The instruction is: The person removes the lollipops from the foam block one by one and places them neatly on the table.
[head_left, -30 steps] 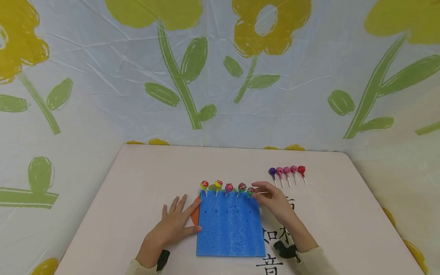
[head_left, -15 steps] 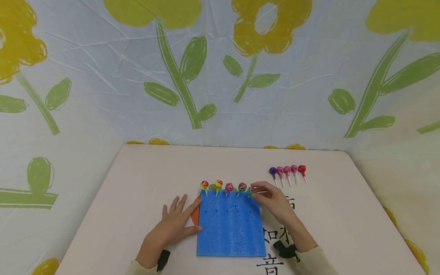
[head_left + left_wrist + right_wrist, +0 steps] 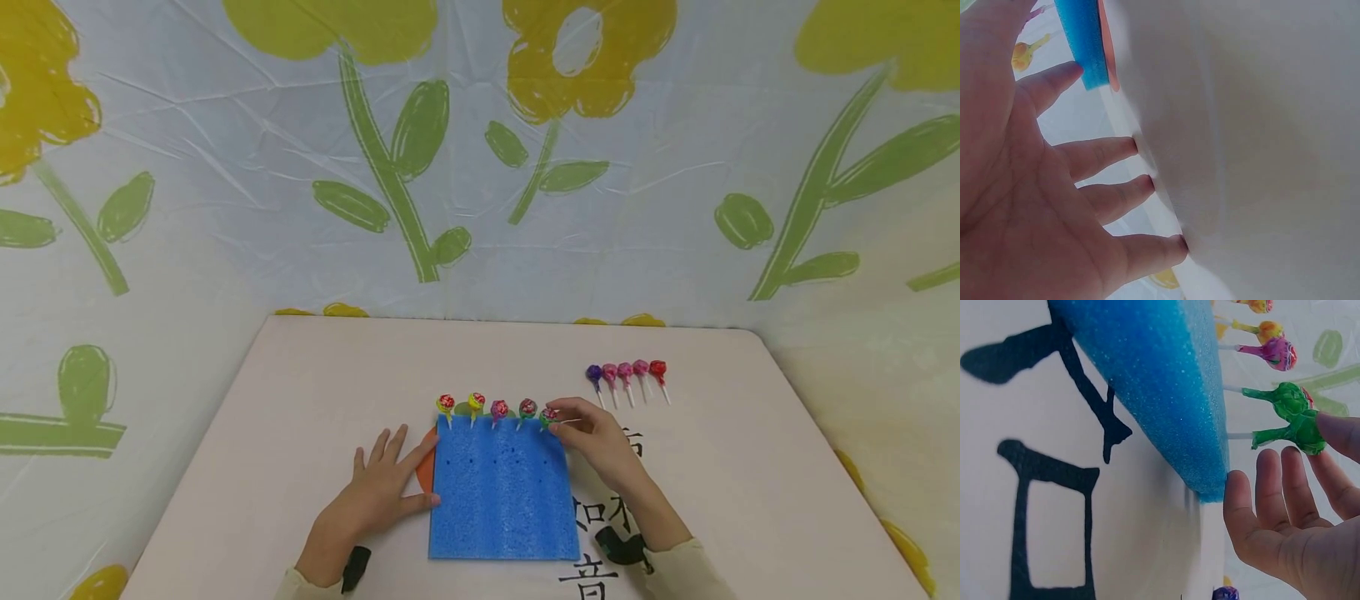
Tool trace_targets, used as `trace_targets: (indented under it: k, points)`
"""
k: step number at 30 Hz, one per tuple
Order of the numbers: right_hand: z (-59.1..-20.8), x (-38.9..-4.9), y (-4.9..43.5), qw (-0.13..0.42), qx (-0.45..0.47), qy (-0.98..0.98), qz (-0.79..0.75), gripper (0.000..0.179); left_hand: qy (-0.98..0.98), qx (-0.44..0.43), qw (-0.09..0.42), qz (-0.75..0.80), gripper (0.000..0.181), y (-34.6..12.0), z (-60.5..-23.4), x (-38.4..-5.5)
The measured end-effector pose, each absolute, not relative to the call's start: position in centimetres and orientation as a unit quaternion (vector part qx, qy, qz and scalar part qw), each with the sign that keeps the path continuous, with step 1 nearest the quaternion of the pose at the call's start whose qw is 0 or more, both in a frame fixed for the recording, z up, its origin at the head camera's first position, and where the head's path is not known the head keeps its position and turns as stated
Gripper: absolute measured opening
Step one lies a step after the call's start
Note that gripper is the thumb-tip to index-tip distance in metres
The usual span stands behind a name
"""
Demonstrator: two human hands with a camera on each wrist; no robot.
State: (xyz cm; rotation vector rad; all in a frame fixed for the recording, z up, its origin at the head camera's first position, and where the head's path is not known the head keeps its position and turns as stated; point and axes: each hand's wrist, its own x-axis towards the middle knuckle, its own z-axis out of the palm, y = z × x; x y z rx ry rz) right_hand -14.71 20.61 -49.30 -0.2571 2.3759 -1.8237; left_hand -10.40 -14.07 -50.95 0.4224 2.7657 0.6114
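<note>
A blue foam block (image 3: pixel 502 500) lies on the table with a row of wrapped lollipops upright along its far edge. Two are yellow, one is a purple lollipop (image 3: pixel 499 410), and a green lollipop (image 3: pixel 528 408) stands further right. My right hand (image 3: pixel 600 442) pinches the head of another green lollipop (image 3: pixel 1305 432) at the right end, its white stick reaching into the foam. My left hand (image 3: pixel 382 492) is spread, with thumb and index finger touching the block's left side. In the left wrist view the other fingertips rest on the table.
At the back right, a purple lollipop (image 3: pixel 595 373), several pink ones and a red lollipop (image 3: pixel 658 370) lie side by side. An orange flat shape (image 3: pixel 426 467) shows from under the block's left edge. Several small dark holes dot the foam. Black characters (image 3: pixel 588 575) mark the table.
The right-end green lollipop and the right fingers on it have shifted very slightly. The left hand and the foam block have stayed in place.
</note>
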Motion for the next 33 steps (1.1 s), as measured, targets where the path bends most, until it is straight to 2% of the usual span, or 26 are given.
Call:
trace_targets:
  k: [33]
  points:
    - [-49.25,-14.75,20.74,0.065,-0.085,0.786,-0.609,0.032,0.954,0.143,0.141,0.22,0.088,-14.12,-50.86,-10.4]
